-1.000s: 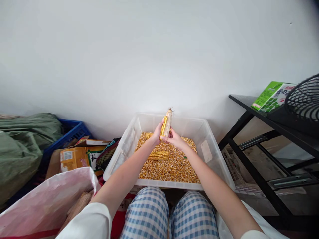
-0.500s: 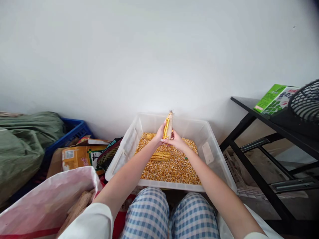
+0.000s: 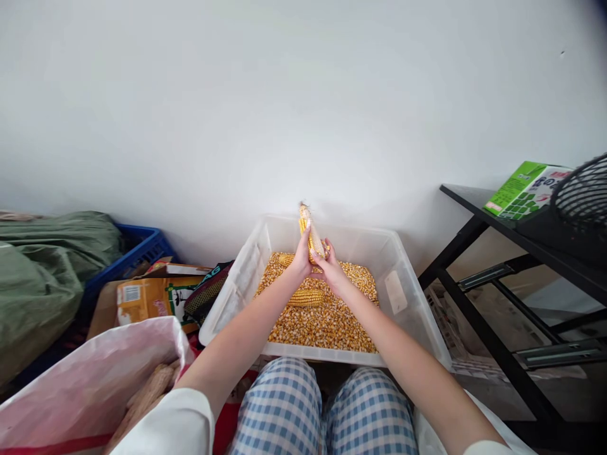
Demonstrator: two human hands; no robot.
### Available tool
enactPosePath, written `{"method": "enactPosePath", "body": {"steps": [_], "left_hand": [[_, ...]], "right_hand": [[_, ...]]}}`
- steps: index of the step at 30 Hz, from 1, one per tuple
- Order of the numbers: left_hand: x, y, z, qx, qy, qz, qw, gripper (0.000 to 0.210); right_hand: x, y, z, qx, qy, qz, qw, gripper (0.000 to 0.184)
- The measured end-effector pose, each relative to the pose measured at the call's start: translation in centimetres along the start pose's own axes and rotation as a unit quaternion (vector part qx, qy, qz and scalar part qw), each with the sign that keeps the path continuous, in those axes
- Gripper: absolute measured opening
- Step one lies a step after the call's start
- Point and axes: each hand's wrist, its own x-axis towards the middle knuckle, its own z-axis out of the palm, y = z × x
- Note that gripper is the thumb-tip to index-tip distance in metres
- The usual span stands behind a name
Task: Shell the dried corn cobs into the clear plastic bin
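A partly shelled corn cob point(image 3: 312, 232) is held up over a clear plastic bin, its tip leaning left. Yellow kernels cover its left side, while a pale stripe along the right is bare. My left hand point(image 3: 302, 258) is closed around it from the left, thumb lying along the cob. At the cob's lower end, my right hand point(image 3: 333, 268) is closed on it; whether those fingers hold anything more is hard to see. Below, an unshelled ear of corn point(image 3: 306, 297) rests on loose corn kernels point(image 3: 322, 328). Another ear of corn point(image 3: 286, 259) lies partly buried farther back.
The plastic bin point(image 3: 417, 297) stands against a white wall. To the left are an open sack point(image 3: 95, 366) with bare cobs, cardboard packaging point(image 3: 142, 297) and a blue crate point(image 3: 147, 246) under green cloth. A black table frame point(image 3: 484, 328) with a green box point(image 3: 519, 189) is at right.
The cob has swung from leaning right to leaning left and shifted slightly left. My left thumb has moved up along it, and my right fingers have shifted at its lower end.
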Motion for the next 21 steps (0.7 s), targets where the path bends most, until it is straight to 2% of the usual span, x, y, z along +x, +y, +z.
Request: {"method": "enactPosePath", "body": {"steps": [3, 5, 8, 10, 12, 14, 16, 19, 21], "left_hand": [[0.1, 0.7, 0.1, -0.009, 0.021, -0.010, 1.000, 0.038], [0.3, 1.3, 0.1, -0.025, 0.039, 0.032, 0.998, 0.031], [0.5, 2.2, 0.0, -0.052, 0.034, 0.090, 0.994, 0.025], [0.6, 2.7, -0.1, -0.061, 0.039, 0.087, 0.994, 0.026], [0.6, 3.0, -0.2, -0.066, 0.051, 0.078, 0.993, 0.030], [0.6, 3.0, -0.2, -0.068, 0.066, 0.087, 0.992, 0.033], [0.6, 2.7, -0.2, -0.064, 0.090, 0.113, 0.987, 0.036], [0.3, 2.0, 0.1, -0.040, 0.119, 0.175, 0.977, 0.040], [0.1, 1.5, 0.4, -0.008, 0.119, 0.206, 0.971, 0.043]], "right_hand": [[0.3, -0.1, -0.1, -0.013, 0.006, -0.018, 1.000, 0.083], [0.5, -0.2, -0.3, -0.032, 0.019, -0.007, 0.999, 0.083], [0.6, -0.2, -0.6, -0.100, 0.061, 0.036, 0.992, 0.077], [0.7, -0.2, -0.9, -0.144, 0.098, 0.038, 0.984, 0.072], [0.8, -0.3, -1.4, -0.171, 0.115, 0.005, 0.979, 0.067], [0.8, -0.5, -1.7, -0.188, 0.106, -0.038, 0.976, 0.063], [0.7, -0.5, -1.8, -0.201, 0.085, -0.051, 0.975, 0.059], [0.6, -0.3, -1.1, -0.186, 0.054, 0.013, 0.981, 0.059], [0.5, -0.1, -0.5, -0.142, 0.043, 0.054, 0.987, 0.058]]}}
